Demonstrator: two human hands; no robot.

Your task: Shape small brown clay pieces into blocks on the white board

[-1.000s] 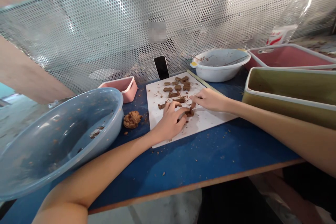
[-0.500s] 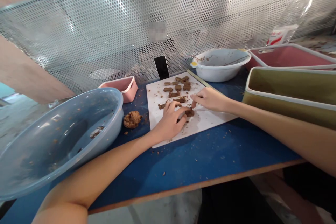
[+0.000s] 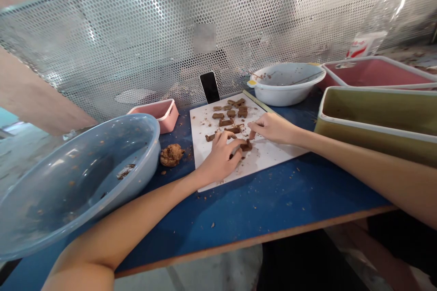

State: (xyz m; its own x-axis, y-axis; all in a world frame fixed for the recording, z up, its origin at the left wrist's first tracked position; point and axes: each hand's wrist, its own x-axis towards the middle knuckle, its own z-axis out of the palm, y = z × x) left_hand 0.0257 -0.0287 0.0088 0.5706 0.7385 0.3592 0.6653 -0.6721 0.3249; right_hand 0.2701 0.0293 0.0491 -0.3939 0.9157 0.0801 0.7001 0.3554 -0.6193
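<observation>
My left hand (image 3: 223, 157) rests on the white board (image 3: 266, 159), its fingers curled around a small brown clay piece (image 3: 246, 146). Part of that piece is hidden under the fingers. Just right of it, my right hand (image 3: 268, 127) is closed in a pinch, fingertips pointing down at the piece's upper end. Whatever lies between those fingertips is too small to make out. Beyond the hands, several shaped clay pieces (image 3: 226, 122) lie in rough rows on the board, with crumbs around them.
A lump of clay (image 3: 171, 155) sits on the blue table (image 3: 259, 209), beside a large blue basin (image 3: 150, 145). Behind are a small pink box (image 3: 169, 116), a phone (image 3: 209, 87) and a white basin (image 3: 285, 93). Green (image 3: 368, 129) and pink (image 3: 382, 72) bins stand at right.
Both hands stay almost in place around the clay piece. My right fingertips have shifted very slightly; the whole view has moved a touch.
</observation>
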